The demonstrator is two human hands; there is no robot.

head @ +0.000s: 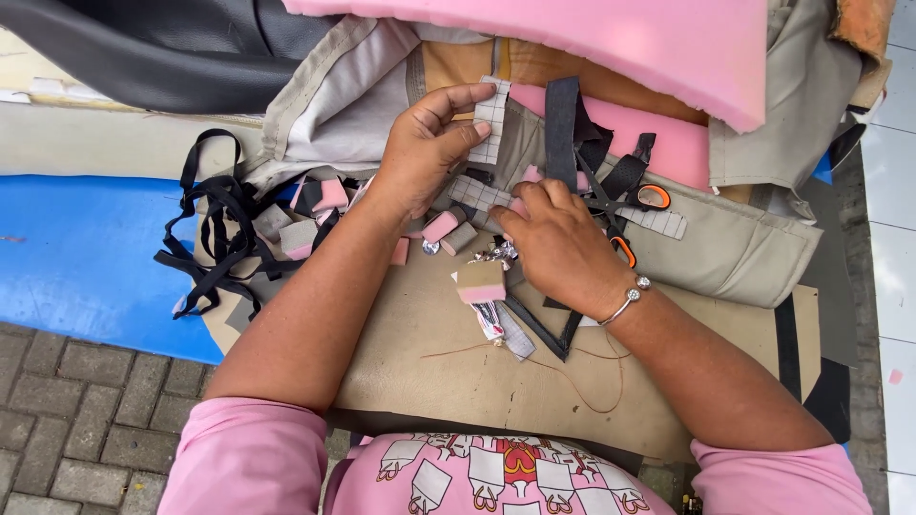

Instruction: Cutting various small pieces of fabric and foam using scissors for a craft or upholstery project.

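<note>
Left hand [425, 153] pinches a gridded white strip [489, 119]; right hand [558, 243] presses down, fingers curled.

Small white gridded fabric rectangle [489, 122], upright, pinched btwn left thumb & fingers over beige cover. Small pink foam bit [523, 187] under right fingertips, beside a 2nd gridded strip [477, 195] lying flat.

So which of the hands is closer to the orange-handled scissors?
The right. The right hand rests just beside the orange-handled scissors, nearly touching them. The left hand is farther off, holding a gridded white strip.
</note>
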